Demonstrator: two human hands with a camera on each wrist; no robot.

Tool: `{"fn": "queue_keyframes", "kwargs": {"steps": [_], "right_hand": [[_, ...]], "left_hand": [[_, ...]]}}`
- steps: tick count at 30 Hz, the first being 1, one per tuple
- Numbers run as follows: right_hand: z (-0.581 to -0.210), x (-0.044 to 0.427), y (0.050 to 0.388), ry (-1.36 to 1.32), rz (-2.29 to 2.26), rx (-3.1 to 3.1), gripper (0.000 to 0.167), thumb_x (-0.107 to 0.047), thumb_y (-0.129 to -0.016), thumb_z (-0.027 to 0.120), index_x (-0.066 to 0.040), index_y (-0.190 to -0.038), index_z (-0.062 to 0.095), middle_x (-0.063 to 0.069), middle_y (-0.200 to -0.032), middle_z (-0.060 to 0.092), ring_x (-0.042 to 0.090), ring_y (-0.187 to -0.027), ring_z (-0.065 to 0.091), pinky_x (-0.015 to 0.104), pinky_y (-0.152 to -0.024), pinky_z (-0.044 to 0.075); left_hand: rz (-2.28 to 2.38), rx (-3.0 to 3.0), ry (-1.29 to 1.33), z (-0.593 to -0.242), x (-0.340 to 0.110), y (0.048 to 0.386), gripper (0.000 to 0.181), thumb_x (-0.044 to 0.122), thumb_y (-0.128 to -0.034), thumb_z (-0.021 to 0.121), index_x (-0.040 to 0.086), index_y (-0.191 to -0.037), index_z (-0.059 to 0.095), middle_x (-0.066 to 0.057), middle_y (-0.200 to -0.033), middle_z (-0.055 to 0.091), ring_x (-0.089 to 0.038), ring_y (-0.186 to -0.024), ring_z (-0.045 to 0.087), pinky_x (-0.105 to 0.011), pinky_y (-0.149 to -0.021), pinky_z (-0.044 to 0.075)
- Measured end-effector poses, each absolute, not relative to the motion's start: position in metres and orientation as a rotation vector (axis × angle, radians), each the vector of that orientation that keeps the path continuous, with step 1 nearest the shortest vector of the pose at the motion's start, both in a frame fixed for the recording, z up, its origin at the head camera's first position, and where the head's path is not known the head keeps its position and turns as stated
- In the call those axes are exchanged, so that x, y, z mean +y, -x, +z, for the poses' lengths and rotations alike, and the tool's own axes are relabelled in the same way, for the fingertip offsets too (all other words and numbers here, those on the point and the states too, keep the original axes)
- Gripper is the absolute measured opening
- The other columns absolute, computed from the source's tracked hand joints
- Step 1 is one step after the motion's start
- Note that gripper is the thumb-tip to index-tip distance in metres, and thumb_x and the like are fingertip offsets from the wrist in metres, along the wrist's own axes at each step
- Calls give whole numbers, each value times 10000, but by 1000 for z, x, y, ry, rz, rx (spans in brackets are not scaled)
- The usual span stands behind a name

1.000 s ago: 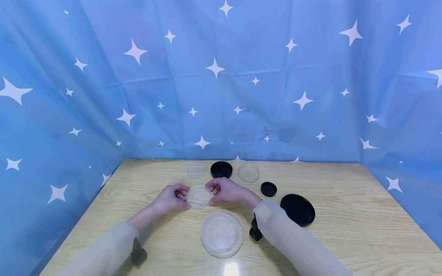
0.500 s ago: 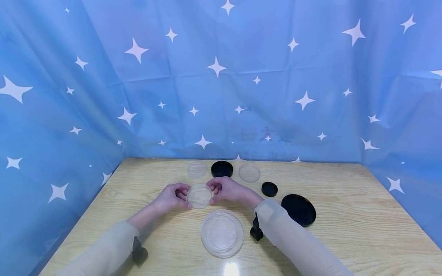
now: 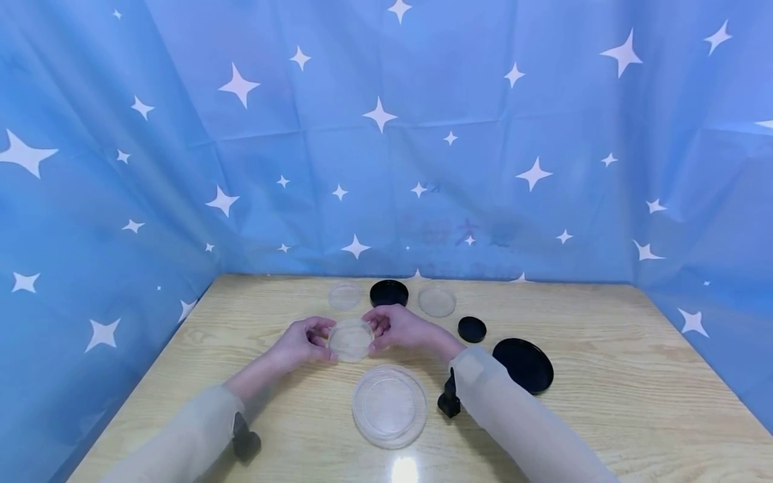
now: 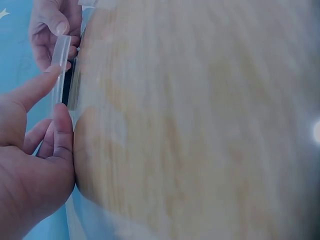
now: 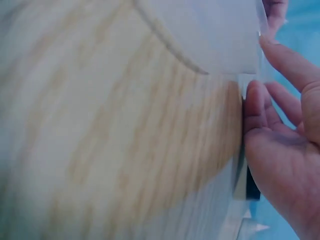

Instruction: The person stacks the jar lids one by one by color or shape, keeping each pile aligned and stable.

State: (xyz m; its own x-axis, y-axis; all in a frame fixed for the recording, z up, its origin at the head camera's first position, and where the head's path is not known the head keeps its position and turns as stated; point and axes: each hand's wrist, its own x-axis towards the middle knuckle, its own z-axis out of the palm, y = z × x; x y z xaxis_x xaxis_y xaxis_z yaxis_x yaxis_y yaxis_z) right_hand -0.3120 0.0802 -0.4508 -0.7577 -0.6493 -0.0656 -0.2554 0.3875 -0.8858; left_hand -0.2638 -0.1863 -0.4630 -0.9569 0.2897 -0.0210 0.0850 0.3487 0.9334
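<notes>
A small clear petri dish (image 3: 351,341) is between my two hands in the head view. My left hand (image 3: 304,345) pinches its left rim with thumb and fingers, and my right hand (image 3: 395,330) pinches the right rim. From the left wrist, the dish (image 4: 61,55) appears edge-on, seemingly a little above the table; the left hand (image 4: 35,145) is nearest. The right wrist view has the right hand (image 5: 285,115) at the right, thumb on a clear rim. Nearer the person lies a large clear petri dish (image 3: 389,407).
Behind the hands stand a black round dish (image 3: 389,294) and two clear round dishes, one left (image 3: 345,296) and one right (image 3: 437,301). A small black dish (image 3: 472,329) and a large black one (image 3: 523,365) lie by the right forearm. A blue starred curtain (image 3: 386,168) encloses the table (image 3: 634,402).
Both hands keep their grip on the small dish, which has shifted very slightly right and up in the head view. The head view has also drifted slightly. The other dishes stay put.
</notes>
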Motion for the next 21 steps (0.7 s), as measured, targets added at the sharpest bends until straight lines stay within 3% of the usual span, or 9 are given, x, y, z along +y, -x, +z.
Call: {"fn": "queue_keyframes", "kwargs": {"steps": [21], "right_hand": [[-426,103,286,817,-1348,2279,601,-36,-849,832,79,-1377,567,175,-1143,633,160,-938,623,295,-852,555]], "left_hand": [[1685,2393,-417,-450,-173,246,688,33,-768,877,-43,-1378,567,-201,-1202,561,-189,-799,584,-269,-564,508]]}}
